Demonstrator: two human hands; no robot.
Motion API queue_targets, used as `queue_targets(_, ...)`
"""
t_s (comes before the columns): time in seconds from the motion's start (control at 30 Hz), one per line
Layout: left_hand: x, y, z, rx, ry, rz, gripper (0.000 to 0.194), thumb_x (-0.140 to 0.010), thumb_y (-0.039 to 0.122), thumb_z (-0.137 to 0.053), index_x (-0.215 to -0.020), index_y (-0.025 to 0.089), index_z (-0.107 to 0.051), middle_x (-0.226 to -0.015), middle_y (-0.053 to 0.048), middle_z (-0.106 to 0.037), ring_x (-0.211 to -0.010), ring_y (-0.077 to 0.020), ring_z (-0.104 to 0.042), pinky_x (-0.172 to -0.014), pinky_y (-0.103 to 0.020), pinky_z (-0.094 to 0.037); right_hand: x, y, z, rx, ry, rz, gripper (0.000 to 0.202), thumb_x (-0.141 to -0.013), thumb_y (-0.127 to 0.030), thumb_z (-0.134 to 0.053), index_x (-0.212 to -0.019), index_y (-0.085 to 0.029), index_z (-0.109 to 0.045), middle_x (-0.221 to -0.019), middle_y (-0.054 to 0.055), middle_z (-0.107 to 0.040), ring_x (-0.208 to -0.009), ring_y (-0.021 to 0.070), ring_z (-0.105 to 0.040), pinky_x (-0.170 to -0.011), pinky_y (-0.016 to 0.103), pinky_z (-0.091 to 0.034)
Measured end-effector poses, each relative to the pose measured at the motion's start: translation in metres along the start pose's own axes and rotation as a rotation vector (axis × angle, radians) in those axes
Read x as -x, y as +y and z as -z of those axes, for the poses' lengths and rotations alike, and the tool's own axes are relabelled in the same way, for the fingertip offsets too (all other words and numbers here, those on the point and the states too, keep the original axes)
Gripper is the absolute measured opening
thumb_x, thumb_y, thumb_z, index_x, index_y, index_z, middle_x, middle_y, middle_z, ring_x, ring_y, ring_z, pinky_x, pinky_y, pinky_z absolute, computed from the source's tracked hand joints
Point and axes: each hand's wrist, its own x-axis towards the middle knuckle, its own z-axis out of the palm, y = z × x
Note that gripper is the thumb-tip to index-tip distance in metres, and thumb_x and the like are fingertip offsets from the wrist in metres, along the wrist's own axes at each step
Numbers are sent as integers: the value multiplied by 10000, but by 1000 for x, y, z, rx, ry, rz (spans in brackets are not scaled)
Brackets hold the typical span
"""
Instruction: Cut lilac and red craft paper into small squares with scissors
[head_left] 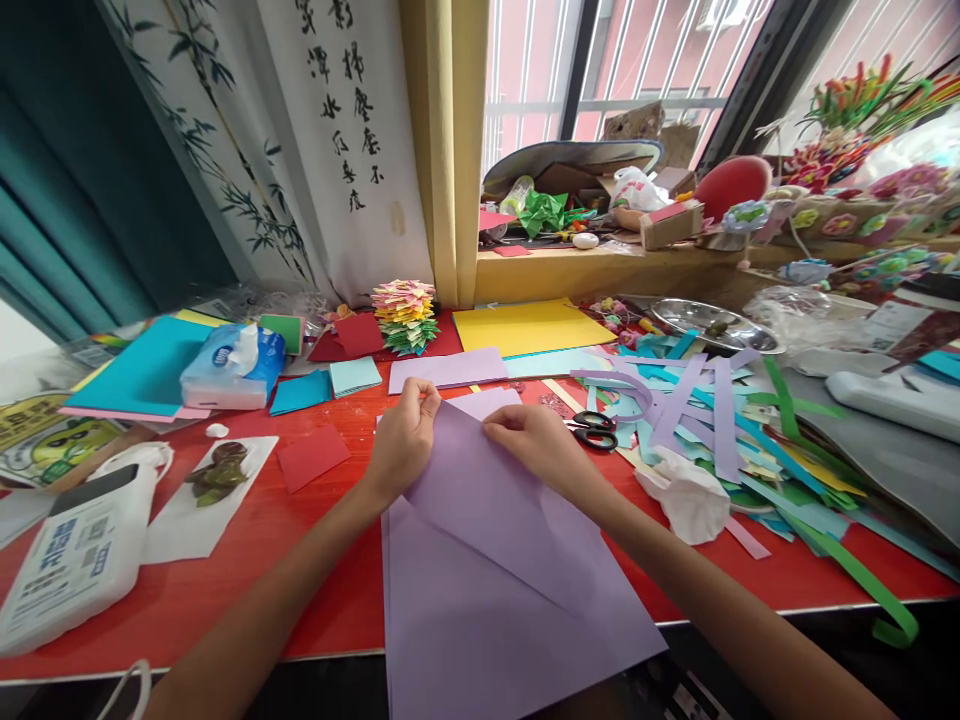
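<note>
A large sheet of purple paper [480, 620] lies in front of me and hangs over the table's front edge. Its far part is folded over toward me as a slanting flap. My left hand [407, 435] pinches the paper's far left corner between thumb and fingers. Just to the right, my right hand [529, 440] pinches the far edge of the same flap. Behind my hands lies a strip of lilac paper [448, 369]. Black-handled scissors [595, 430] rest beside my right hand, their blades partly hidden.
Paper scraps [690, 410] and a crumpled tissue [686, 495] spread on the right. At left are a tissue pack [234, 370], a white power bank-like box [79, 560], and a red paper square [313, 458]. A folded-paper pineapple [406, 316] and yellow paper [532, 325] stand and lie behind.
</note>
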Motion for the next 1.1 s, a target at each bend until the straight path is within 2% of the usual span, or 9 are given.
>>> queue_targets(0.23,-12,-9,12,-21,125,7,142,-871,332,-369,-788,227,-417,-493,54,-346,-438,-124,-353,-471,-243,-218,49,38,30,29,32,-159,211,-777,-297,-459,-708,-190,-627,-733,-1,-652,-688,152,-579,-578,241,-390)
queue_targets(0.37,-12,-7,11,22,93,17,145,-861,335,-375,-774,229,-422,-487,52,-333,-437,-124,-339,-459,-241,-216,75,52,46,105,42,-223,223,-785,-318,-452,-693,-201,-619,-719,-5,-653,-687,153,-582,-610,245,-402)
queue_targets(0.5,-11,-4,8,119,35,54,163,-857,364,-365,-778,234,-422,-527,45,-351,-464,-122,-336,-451,-232,-221,81,48,62,395,146,-264,194,-767,-305,-470,-699,-217,-630,-698,4,-660,-664,180,-581,-583,273,-379)
queue_targets(0.6,-9,-4,4,181,-52,90,182,-851,386,-371,-775,233,-432,-554,41,-376,-493,-123,-361,-462,-227,-239,65,29,68,479,253,-200,209,-783,-303,-459,-784,-225,-653,-745,19,-676,-681,195,-589,-598,292,-382)
queue_targets(0.67,-7,-2,1,233,-148,106,202,-853,412,-365,-783,234,-430,-551,44,-385,-489,-124,-370,-463,-227,-246,46,11,63,348,258,-103,226,-802,-317,-452,-852,-233,-656,-808,12,-685,-719,177,-603,-633,278,-406)
queue_targets(0.77,-1,3,-2,269,-213,88,218,-859,433,-350,-793,236,-415,-533,53,-384,-476,-126,-378,-459,-226,-247,13,-13,39,170,101,31,200,-780,-307,-501,-841,-216,-668,-880,22,-690,-791,167,-610,-671,255,-417)
queue_targets(0.83,3,6,-3,240,-190,73,230,-863,441,-341,-796,233,-413,-534,53,-404,-485,-133,-405,-461,-228,-247,-6,-24,18,114,2,88,194,-782,-277,-493,-785,-200,-672,-856,25,-693,-764,158,-607,-646,247,-407)
queue_targets(0.93,5,7,-2,209,-127,64,257,-870,462,-312,-818,231,-411,-546,47,-431,-503,-146,-434,-467,-235,-252,-22,-30,-7,69,9,110,219,-789,-265,-462,-742,-186,-661,-766,19,-685,-683,146,-591,-579,238,-380)
queue_targets(1.1,6,6,-1,156,-71,38,254,-882,442,-293,-823,229,-418,-543,44,-434,-504,-153,-442,-481,-245,-248,-20,-32,-14,76,39,121,211,-771,-253,-451,-683,-171,-625,-710,23,-661,-662,146,-573,-569,236,-363)
